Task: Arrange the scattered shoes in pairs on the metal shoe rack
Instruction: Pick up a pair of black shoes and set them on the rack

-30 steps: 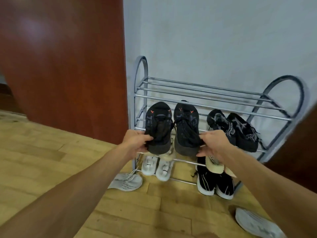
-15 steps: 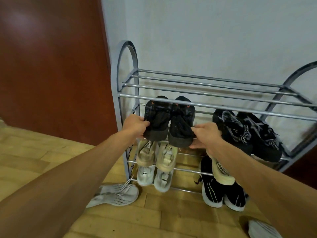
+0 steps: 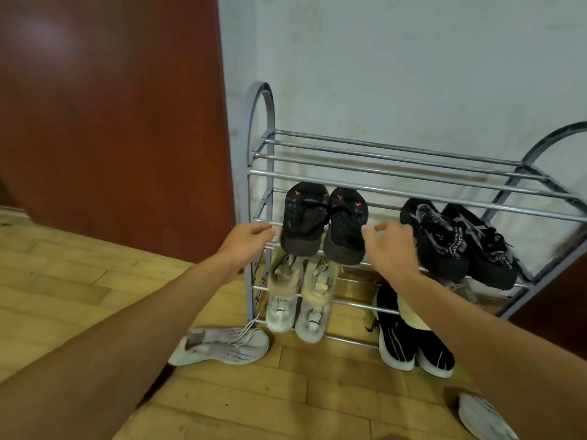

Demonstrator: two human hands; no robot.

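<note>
**While both hands hover, a black pair sits on the rack**

Where the frame's centre falls, two black shoes with orange marks, the left one (image 3: pixel 301 223) and the right one (image 3: pixel 346 230), lie side by side and touching on the second shelf of the metal shoe rack (image 3: pixel 413 173). Their orange-marked ends point toward the wall.

The left hand (image 3: pixel 251 239) is just beside the left shoe, its fingers (image 3: pixel 265 230) loosely extended and gripping nothing. The right hand (image 3: pixel 392 249) is just beside the right shoe, its fingers (image 3: pixel 386 227) slack and slightly bent, also empty. Whether any fingertip touches a shoe cannot be told.

Right of centre on the same shelf lies a black patterned pair (image 3: pixel 435 236). Below the orange-marked shoes sits a beige pair (image 3: pixel 286 274), and under that a white pair (image 3: pixel 281 312). At lower right of the rack a black pair with white soles (image 3: pixel 395 341) stands at floor level, with a single beige shoe (image 3: pixel 409 312) partly hidden behind the right forearm.

Two white shoes lie off the rack on the wooden floor (image 3: pixel 79 281): one (image 3: pixel 222 346) on its side at lower centre-left, another (image 3: pixel 486 417) in the lower right corner, cut off by the frame edge. The rack's top shelf holds nothing.
</note>
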